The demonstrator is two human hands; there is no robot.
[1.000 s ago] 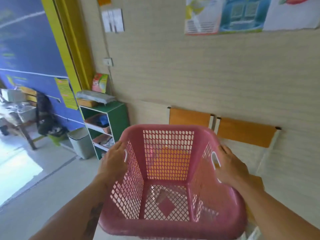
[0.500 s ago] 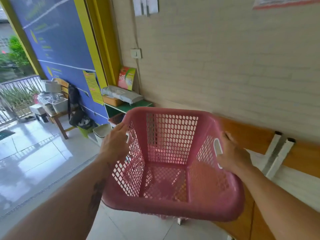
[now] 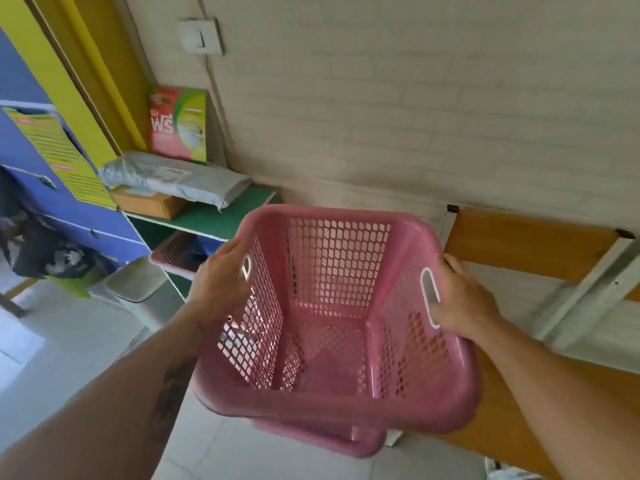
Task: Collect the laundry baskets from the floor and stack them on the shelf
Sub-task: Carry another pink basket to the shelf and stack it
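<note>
I hold a pink perforated laundry basket [image 3: 332,341] in mid-air in front of me, empty and tilted slightly. My left hand [image 3: 221,289] grips its left handle slot and my right hand [image 3: 460,303] grips the right handle slot. The rim of a second pink basket [image 3: 325,441] shows just beneath the first. A green shelf unit [image 3: 214,216] stands ahead to the left against the wall, with another pink basket [image 3: 176,247] on its inner shelf.
On the shelf top lie a grey parcel [image 3: 173,178], a brown box [image 3: 149,202] and a red-green carton [image 3: 178,123]. A grey bin [image 3: 138,285] stands left of the shelf. Orange folded tables [image 3: 530,244] lean on the wall at right. Tiled floor lies below.
The view has closed in on the green shelf and the wall, with the basket carried along in both hands; the grip is unchanged.
</note>
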